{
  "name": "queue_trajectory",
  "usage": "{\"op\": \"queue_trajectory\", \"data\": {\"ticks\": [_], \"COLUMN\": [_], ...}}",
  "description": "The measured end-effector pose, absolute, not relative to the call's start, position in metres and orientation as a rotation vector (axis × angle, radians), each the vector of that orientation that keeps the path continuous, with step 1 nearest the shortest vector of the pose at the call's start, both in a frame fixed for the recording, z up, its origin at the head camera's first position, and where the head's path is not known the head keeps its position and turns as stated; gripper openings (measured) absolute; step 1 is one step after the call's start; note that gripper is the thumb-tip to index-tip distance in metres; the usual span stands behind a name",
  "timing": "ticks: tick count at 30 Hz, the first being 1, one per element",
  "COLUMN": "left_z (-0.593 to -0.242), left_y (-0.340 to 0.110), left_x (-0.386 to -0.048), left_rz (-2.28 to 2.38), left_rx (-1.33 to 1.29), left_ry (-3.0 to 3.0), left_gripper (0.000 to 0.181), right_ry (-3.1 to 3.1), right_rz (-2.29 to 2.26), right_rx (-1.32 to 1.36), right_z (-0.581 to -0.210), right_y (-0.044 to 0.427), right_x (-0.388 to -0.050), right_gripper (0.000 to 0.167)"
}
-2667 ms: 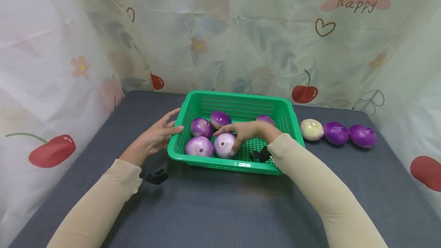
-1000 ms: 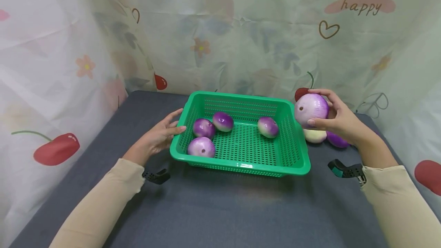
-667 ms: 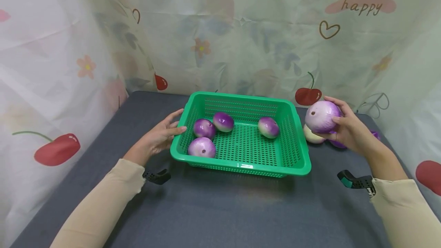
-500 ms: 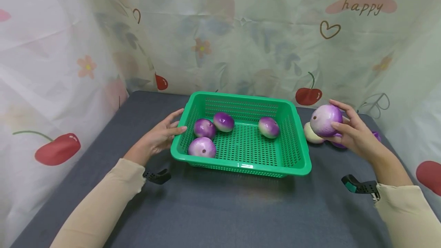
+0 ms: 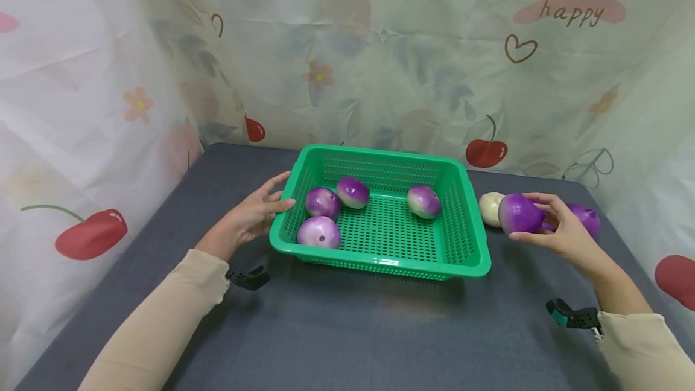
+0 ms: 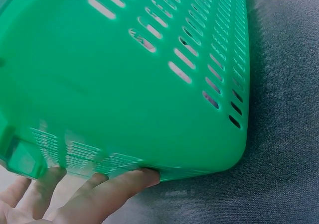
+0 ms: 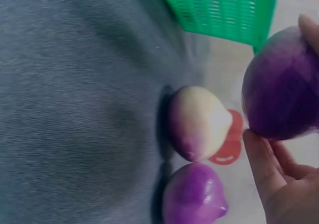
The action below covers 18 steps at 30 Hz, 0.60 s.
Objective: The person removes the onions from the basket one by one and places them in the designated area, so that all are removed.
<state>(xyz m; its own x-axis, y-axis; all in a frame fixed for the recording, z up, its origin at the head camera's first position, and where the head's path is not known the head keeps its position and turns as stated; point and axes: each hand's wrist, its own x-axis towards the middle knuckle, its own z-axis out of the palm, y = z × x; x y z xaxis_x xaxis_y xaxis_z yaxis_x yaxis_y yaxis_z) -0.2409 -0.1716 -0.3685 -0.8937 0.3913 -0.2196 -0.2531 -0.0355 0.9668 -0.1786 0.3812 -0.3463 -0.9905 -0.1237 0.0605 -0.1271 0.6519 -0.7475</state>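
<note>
Head view first: what does the right hand [image 5: 572,237] have hold of?

A purple onion [image 5: 516,215], gripped between thumb and fingers. It looks raised just above the grey table [image 5: 353,330], beside the right end of the green basket [image 5: 380,260]

Which way does it lie from the hand?

At the fingertips, off to the left, so it sits between the palm and the basket. The right hand is plainly the nearer one; the left hand [image 5: 247,216] is across the basket, its thumb on the left rim, its fingers fairly straight against the outer wall

And its long axis?

Barely longer than wide; that longer way seems to run left to right. A smooth, rounded side faces the basket. The side toward the palm is covered, so I can't tell whether the tip points there

What is near it?

A pale onion [image 5: 489,209] on the basket side, a middle onion [image 7: 193,196] mostly hidden by the hand in the head view, and a far onion [image 5: 586,220] to the right

Further out?

Three onions [image 5: 318,232] at the basket's left end, a lone onion [image 5: 424,201] toward its right, then patterned cloth [image 5: 402,95] hanging behind
</note>
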Motion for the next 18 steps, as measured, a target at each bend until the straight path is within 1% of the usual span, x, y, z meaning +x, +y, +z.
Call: {"op": "queue_trajectory", "data": {"ticks": [10, 18], "left_z": [-0.367, -0.365], "left_y": [-0.17, -0.17], "left_x": [-0.24, -0.239], "left_rz": [1.973, 1.977], "left_rx": [0.135, 0.136], "left_ry": [1.812, 1.814], "left_gripper": [0.076, 0.077], "right_ry": [-2.95, -2.975], "right_rz": [1.21, 1.136], "right_rx": [0.241, 0.348], "right_z": [-0.369, -0.386], "right_y": [0.381, 0.381], "right_x": [-0.179, -0.186], "right_gripper": [0.084, 0.081]}}
